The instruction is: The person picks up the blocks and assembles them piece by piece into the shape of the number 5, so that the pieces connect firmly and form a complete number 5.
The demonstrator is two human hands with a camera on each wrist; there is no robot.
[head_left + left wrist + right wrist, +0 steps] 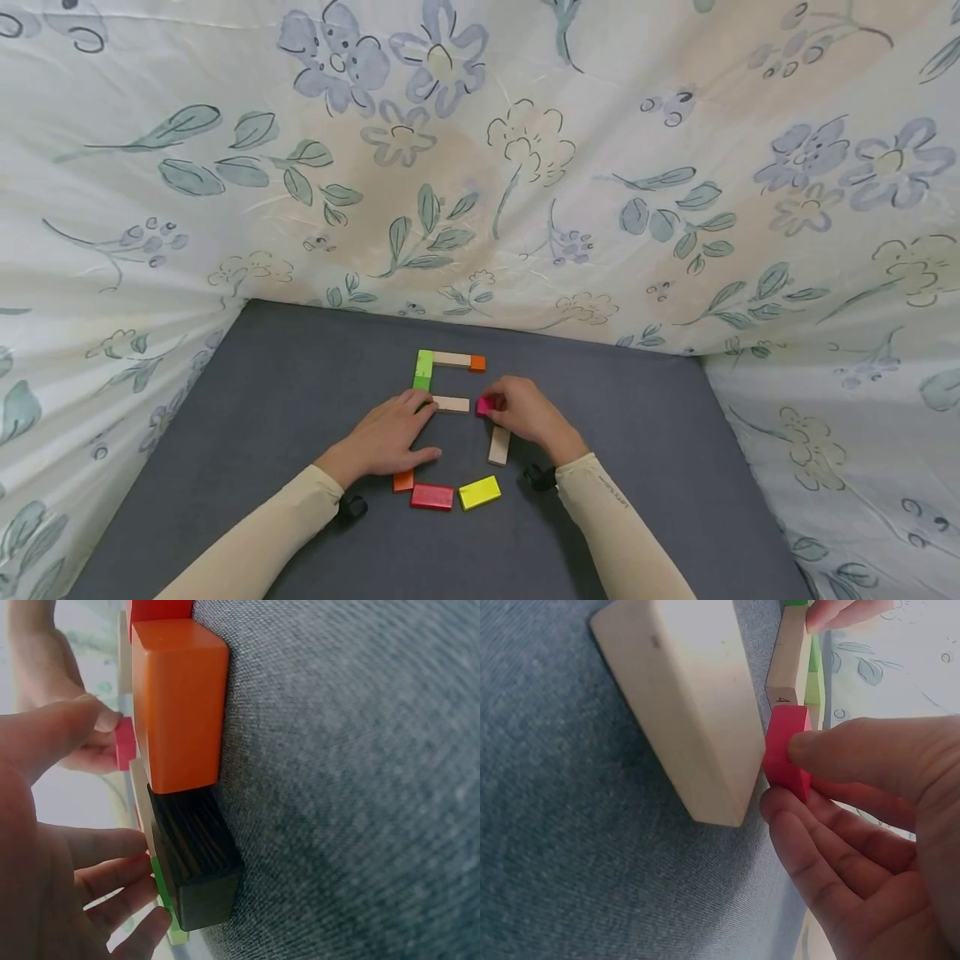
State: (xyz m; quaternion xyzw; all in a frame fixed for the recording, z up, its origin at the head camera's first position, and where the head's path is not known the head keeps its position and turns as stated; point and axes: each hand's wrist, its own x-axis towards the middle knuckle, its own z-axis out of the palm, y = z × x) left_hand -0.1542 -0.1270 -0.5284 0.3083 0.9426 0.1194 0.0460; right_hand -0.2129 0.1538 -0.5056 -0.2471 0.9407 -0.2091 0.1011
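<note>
My right hand (528,410) pinches a pink-red block (784,746) between thumb and fingers. The block stands by the right end of a plain wooden block (452,405). My left hand (386,437) reaches over the left end of that wooden block, fingertips right at it, thumb spread away. In the left wrist view, a dark striped block (199,847) and an orange block (184,705) lie beside this hand. Below the right hand, another wooden block (498,446) lies aslant on the cloth.
Green blocks (423,371), a wooden block (452,359) and an orange cube (477,363) form a corner at the back. Nearer lie a red block (432,497) and a yellow block (480,492). Flowered fabric (450,208) surrounds the dark grey surface (300,375).
</note>
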